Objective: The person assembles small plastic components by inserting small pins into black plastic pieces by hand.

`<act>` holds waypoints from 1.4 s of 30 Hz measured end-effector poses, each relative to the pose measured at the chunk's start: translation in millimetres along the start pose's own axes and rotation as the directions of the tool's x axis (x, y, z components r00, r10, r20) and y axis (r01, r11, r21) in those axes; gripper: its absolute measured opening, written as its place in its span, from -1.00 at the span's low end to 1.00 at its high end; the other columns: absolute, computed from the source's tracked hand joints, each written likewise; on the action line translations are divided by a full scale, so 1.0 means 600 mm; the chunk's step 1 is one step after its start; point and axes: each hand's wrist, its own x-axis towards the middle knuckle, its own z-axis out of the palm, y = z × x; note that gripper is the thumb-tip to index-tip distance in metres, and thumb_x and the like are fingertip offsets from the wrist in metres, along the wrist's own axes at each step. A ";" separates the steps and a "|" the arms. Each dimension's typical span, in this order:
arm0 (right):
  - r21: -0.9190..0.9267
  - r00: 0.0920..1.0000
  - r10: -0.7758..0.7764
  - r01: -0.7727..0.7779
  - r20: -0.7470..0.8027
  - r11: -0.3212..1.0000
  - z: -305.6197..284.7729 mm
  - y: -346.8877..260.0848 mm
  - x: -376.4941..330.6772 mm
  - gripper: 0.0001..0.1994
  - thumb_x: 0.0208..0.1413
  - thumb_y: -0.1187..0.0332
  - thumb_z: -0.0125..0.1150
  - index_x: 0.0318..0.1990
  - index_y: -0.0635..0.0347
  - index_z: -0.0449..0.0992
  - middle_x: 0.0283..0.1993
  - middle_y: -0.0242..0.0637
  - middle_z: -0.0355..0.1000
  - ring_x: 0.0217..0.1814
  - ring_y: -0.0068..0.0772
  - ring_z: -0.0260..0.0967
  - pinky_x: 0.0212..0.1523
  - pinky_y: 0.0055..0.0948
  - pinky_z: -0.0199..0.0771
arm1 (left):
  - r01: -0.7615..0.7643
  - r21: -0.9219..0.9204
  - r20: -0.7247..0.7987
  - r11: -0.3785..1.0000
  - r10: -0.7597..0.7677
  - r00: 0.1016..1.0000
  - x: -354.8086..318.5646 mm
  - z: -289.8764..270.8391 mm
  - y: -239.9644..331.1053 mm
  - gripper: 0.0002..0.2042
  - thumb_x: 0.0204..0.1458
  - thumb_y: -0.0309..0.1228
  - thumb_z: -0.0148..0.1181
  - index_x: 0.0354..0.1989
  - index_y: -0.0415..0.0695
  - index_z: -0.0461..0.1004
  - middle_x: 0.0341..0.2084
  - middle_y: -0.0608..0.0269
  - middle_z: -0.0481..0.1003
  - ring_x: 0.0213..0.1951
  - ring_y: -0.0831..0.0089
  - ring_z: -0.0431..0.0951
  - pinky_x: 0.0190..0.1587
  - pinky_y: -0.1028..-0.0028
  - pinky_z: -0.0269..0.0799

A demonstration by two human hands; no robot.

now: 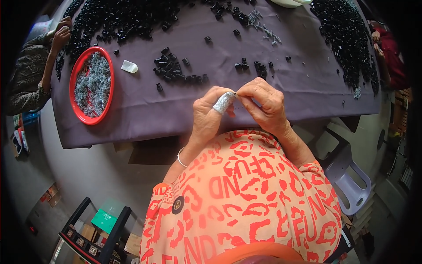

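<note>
Just over the table's near edge, my left hand (206, 112) and my right hand (263, 103) meet fingertip to fingertip, both pinched. A pale speckled finger cover (224, 102) wraps one finger of the left hand. Between the fingertips a tiny dark bit shows, too small to name. Beyond my hands lies a loose cluster of small black cylindrical plastic parts (168, 68), with a smaller group of black parts (260, 69) to its right. A red oval basin (111, 88) at the left holds many thin, clear-grey pieces (93, 83).
A white finger cover (129, 66) lies beside the basin. Large heaps of black parts (118, 20) fill the far left and far right (347, 44). Clear pins (266, 31) lie scattered at the back. Other people's hands (61, 37) work at both sides. A purple-grey chair (351, 187) stands right.
</note>
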 end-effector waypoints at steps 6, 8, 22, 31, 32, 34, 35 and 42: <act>0.065 0.997 0.055 -0.052 -0.046 0.997 -0.006 0.011 0.021 -0.80 -0.12 0.63 0.25 -0.28 0.26 0.51 -0.28 -0.23 0.42 -0.31 -0.35 0.39 -0.32 -0.48 0.38 | 0.081 -0.218 -0.002 0.973 -0.084 0.996 0.009 -0.005 -0.005 -0.86 0.14 -0.46 0.09 -0.27 -0.27 0.52 -0.43 0.30 0.44 -0.44 0.58 0.46 -0.43 0.56 0.46; -0.191 0.995 -0.035 0.017 -0.091 0.981 -0.010 0.046 0.034 -0.77 -0.14 0.55 0.29 -0.25 0.18 0.53 -0.29 -0.30 0.39 -0.22 -0.34 0.35 -0.24 -0.42 0.34 | 0.126 -0.310 -0.028 0.942 -0.142 0.990 0.009 -0.010 -0.001 -0.84 0.16 -0.42 0.09 -0.27 -0.27 0.52 -0.45 0.30 0.45 -0.47 0.57 0.46 -0.45 0.56 0.45; 0.121 0.979 0.197 -0.190 -0.046 0.974 0.000 0.053 0.059 -0.84 0.01 0.64 0.13 -0.24 0.25 0.49 -0.31 -0.34 0.43 -0.39 -0.63 0.39 -0.34 -0.63 0.44 | 0.143 -0.368 -0.051 0.919 -0.173 0.984 0.000 -0.022 -0.012 -0.81 0.12 -0.36 0.15 -0.20 -0.23 0.51 -0.46 0.27 0.50 -0.51 0.54 0.48 -0.53 0.50 0.45; 0.702 0.815 0.556 -0.492 0.165 0.514 -0.005 0.023 0.036 -0.80 0.10 0.63 0.13 -0.11 0.34 0.50 -0.30 -0.36 0.46 -0.32 -0.61 0.40 -0.22 -0.63 0.49 | 0.125 -0.334 -0.080 0.934 -0.160 0.984 -0.003 -0.017 0.002 -0.80 0.13 -0.33 0.15 -0.22 -0.22 0.52 -0.48 0.31 0.49 -0.53 0.57 0.46 -0.53 0.52 0.43; 0.566 0.898 0.438 -0.380 0.037 0.731 -0.002 0.030 0.031 -0.81 0.09 0.62 0.14 -0.12 0.35 0.50 -0.30 -0.33 0.47 -0.32 -0.60 0.41 -0.24 -0.61 0.49 | 0.097 -0.310 -0.078 0.946 -0.127 0.989 -0.003 -0.017 0.002 -0.80 0.12 -0.34 0.16 -0.22 -0.23 0.52 -0.48 0.32 0.48 -0.53 0.58 0.46 -0.52 0.52 0.43; 0.390 0.957 0.286 -0.243 -0.056 0.888 -0.005 0.029 0.022 -0.82 0.08 0.62 0.16 -0.14 0.36 0.50 -0.29 -0.31 0.48 -0.33 -0.58 0.42 -0.25 -0.59 0.49 | 0.049 -0.272 -0.087 0.961 -0.076 0.993 -0.005 -0.013 0.006 -0.80 0.12 -0.34 0.16 -0.22 -0.23 0.52 -0.51 0.35 0.46 -0.53 0.60 0.43 -0.52 0.54 0.41; 0.487 0.914 0.405 -0.355 0.003 0.798 -0.011 0.020 0.020 -0.82 0.07 0.62 0.17 -0.15 0.35 0.50 -0.29 -0.30 0.48 -0.34 -0.57 0.42 -0.26 -0.58 0.48 | 0.052 -0.271 -0.093 0.961 -0.080 0.992 -0.005 -0.013 0.008 -0.80 0.12 -0.34 0.16 -0.22 -0.23 0.52 -0.51 0.35 0.46 -0.53 0.60 0.43 -0.52 0.54 0.41; 0.688 0.879 0.470 -0.392 0.084 0.610 -0.014 -0.010 -0.003 -0.84 0.05 0.61 0.20 -0.18 0.35 0.50 -0.28 -0.26 0.48 -0.31 -0.54 0.44 -0.28 -0.58 0.50 | -0.044 -0.065 -0.082 0.997 0.038 0.996 -0.018 -0.003 0.022 -0.86 0.14 -0.45 0.11 -0.24 -0.28 0.50 -0.40 0.31 0.43 -0.45 0.61 0.45 -0.45 0.57 0.47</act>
